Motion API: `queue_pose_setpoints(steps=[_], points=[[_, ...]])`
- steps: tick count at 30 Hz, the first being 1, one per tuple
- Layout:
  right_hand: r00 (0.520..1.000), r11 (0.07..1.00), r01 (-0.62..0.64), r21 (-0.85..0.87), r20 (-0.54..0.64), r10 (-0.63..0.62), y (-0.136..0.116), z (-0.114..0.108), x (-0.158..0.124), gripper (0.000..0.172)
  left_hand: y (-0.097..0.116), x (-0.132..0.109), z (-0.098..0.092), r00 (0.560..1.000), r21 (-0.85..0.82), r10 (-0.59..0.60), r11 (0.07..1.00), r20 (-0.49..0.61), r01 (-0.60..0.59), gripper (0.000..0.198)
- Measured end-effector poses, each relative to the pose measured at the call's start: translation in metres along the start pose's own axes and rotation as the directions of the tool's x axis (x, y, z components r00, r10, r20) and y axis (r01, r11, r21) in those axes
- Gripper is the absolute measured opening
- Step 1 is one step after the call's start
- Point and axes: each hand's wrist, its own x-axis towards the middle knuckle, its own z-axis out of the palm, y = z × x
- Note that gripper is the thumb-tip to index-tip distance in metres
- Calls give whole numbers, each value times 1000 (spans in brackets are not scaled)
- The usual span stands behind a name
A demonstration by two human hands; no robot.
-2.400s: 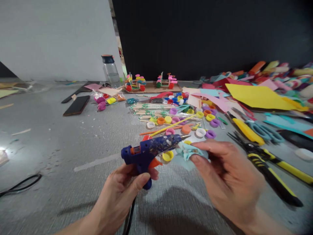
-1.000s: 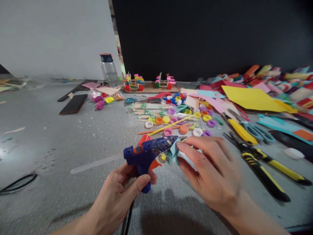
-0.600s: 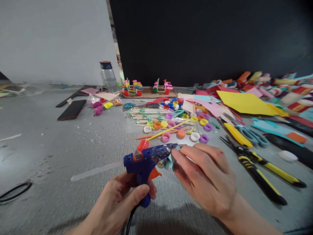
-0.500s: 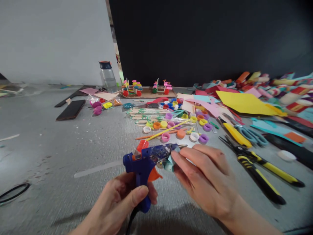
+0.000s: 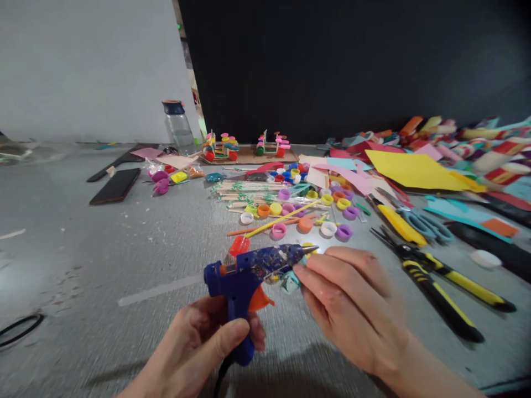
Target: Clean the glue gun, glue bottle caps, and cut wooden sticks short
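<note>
Head view. Glue gun (image 5: 257,265): small, dark blue body with an orange trigger and a metal nozzle pointing right. The barrel is speckled with dried glue and scraps. It is held in the air just above the table (image 5: 103,237), low in the centre of the frame.

Left hand (image 5: 203,348): clenched round the gun's grip, thumb across the front. A black cord drops from the grip's base.

Right hand (image 5: 352,309): fingertips pinch a teal paper scrap (image 5: 289,282) against the underside of the barrel, just behind the nozzle.

A red cap (image 5: 239,245) lies just beyond the gun.

Table: grey, textured, flecked with crumbs. Mid-table there is a scatter of coloured bottle caps (image 5: 286,210) and wooden sticks. To the right lie yellow-handled pliers (image 5: 435,282), scissors (image 5: 427,226) and a yellow paper sheet (image 5: 415,171) among heaped coloured offcuts. Far edge: a water bottle (image 5: 177,124) and cap-and-stick models (image 5: 244,148) on cardboard.

Room: white wall (image 5: 83,66) to the left, black backdrop (image 5: 332,66) behind the table.
</note>
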Motion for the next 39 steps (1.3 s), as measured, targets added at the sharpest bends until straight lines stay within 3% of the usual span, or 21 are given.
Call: queue_pose_setpoints(steps=[6,13,17,22,26,28,31,34,39], points=[[1000,1000,11,10,7,-11,-1,-7,-3,8,-1,1,-1,1000,-72,7,997,-17,-9,23],[1000,1000,15,-7,-8,-15,2,-16,0,7,6,1,1,994,33,74,997,-80,-71,31],[1000,1000,-28,-8,-5,27,2,-22,-3,12,5,2,1,989,-1,62,998,-134,-63,29],[991,990,-135,27,-15,136,3,-28,-5,26,-3,7,-5,996,-85,66,994,-67,-72,26],[981,966,-194,170,5,196,6,-23,-7,29,-15,9,-10,997,-256,70,965,40,-58,26],[943,914,-309,263,-44,331,6,-15,-10,30,-17,10,-10,995,-339,24,941,95,9,25],[823,761,-482,434,-73,563,2,-2,-13,28,-14,9,-8,981,-463,-6,881,193,97,21],[725,571,-588,573,61,686,-2,7,-9,19,-8,8,-4,971,-511,-4,850,240,130,20],[548,202,-670,714,293,783,-5,13,5,7,-7,8,-2,987,-474,-6,877,159,81,20]])
